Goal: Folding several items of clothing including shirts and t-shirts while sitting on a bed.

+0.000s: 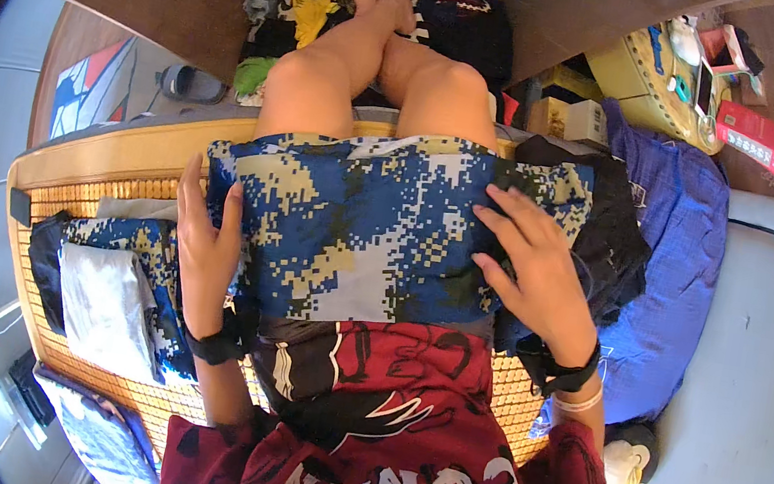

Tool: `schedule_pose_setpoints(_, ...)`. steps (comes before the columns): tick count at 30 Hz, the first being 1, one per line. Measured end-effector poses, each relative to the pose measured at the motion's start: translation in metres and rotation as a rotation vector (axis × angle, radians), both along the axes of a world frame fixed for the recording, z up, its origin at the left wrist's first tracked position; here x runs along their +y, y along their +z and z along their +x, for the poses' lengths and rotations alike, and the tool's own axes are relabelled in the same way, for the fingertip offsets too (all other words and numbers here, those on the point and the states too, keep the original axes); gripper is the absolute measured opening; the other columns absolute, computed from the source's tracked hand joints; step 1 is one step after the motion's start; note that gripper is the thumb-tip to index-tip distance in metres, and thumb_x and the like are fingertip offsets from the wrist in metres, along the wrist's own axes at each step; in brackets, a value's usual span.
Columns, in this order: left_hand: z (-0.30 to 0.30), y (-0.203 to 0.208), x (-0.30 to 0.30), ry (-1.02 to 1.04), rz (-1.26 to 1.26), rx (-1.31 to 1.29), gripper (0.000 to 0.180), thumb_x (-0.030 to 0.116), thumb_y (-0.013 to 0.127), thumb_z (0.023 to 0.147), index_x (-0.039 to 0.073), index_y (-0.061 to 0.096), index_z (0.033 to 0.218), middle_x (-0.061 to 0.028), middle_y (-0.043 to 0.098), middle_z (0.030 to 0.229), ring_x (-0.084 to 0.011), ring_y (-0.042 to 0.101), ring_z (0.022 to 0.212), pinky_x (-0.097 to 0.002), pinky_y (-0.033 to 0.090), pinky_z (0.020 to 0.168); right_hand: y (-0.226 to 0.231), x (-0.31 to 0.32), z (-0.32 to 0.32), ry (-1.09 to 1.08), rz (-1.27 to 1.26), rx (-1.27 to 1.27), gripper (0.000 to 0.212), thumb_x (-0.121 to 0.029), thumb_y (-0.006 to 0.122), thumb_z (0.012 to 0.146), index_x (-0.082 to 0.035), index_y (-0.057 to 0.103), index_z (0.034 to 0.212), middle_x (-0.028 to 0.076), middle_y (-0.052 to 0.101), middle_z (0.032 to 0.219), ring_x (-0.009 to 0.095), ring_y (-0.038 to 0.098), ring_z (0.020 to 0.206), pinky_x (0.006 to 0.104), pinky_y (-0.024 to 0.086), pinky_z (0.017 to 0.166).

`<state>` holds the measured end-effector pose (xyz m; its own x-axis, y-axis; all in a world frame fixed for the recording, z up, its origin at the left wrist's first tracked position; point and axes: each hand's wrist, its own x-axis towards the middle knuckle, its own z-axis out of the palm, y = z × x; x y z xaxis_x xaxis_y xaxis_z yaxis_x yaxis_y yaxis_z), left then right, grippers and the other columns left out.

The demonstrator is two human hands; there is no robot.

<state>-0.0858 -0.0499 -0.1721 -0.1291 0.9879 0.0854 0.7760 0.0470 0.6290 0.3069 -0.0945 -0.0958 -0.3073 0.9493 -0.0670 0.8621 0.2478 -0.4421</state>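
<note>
Across my lap lies a folded garment in blue, white and tan pixel camouflage; whether it is trousers or a jacket I cannot tell. At its left edge my left hand stands with thumb and fingers apart, the thumb touching or just over the cloth. My right hand rests on the right part of the cloth, fingers spread. Neither hand grips anything. Beyond the right edge, dark crumpled clothing lies partly under the camouflage cloth.
Folded clothes lie on the woven mat at left: a white garment and another camouflage piece. At right spreads a purple-blue cloth. Heaped clothes surround my feet. A yellow stool holds small items.
</note>
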Motion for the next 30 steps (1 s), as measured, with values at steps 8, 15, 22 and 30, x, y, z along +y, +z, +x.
schedule_pose_setpoints(8, 0.043, 0.022, 0.030, -0.467, -0.010, -0.052, 0.044, 0.015, 0.070, 0.102, 0.007, 0.063, 0.145, -0.0204, 0.039, 0.170, -0.0411, 0.040, 0.154, -0.0478, 0.033, 0.125, 0.013, -0.062, 0.093, -0.439, 0.040, -0.279, 0.027, -0.024, 0.069, 0.103, -0.005, 0.073, 0.085, 0.008, 0.068, 0.072, 0.028, 0.067, 0.075, 0.0511, 0.043, 0.110)
schedule_pose_setpoints(15, 0.037, 0.017, 0.035, -0.288, -0.022, -0.261, 0.025, 0.008, 0.070, 0.101, 0.005, 0.076, 0.125, -0.0190, 0.062, 0.152, -0.0343, 0.062, 0.135, -0.0414, 0.046, 0.115, 0.013, -0.057, 0.076, -0.633, -0.150, 0.128, 0.021, -0.020, 0.076, 0.099, 0.000, 0.072, 0.098, 0.015, 0.070, 0.087, 0.033, 0.069, 0.081, 0.0373, 0.055, 0.076)
schedule_pose_setpoints(22, 0.032, 0.010, 0.042, -0.174, -0.003, -0.368, 0.015, 0.002, 0.068, 0.103, -0.003, 0.075, 0.115, -0.0173, 0.076, 0.128, -0.0281, 0.071, 0.120, -0.0364, 0.051, 0.107, -0.008, -0.044, 0.069, -0.527, -0.141, 0.046, 0.024, -0.007, 0.077, 0.094, -0.004, 0.054, 0.090, 0.007, 0.053, 0.080, 0.021, 0.054, 0.073, 0.0335, 0.045, 0.067)
schedule_pose_setpoints(30, 0.031, 0.004, 0.041, -0.089, 0.050, -0.436, 0.012, 0.003, 0.068, 0.104, -0.003, 0.074, 0.112, -0.0121, 0.075, 0.114, -0.0201, 0.070, 0.109, -0.0293, 0.053, 0.096, -0.024, -0.069, 0.102, -0.799, -0.415, 1.057, 0.023, 0.005, 0.064, 0.098, -0.013, 0.050, 0.099, -0.007, 0.046, 0.090, 0.004, 0.046, 0.080, 0.0208, 0.036, 0.070)
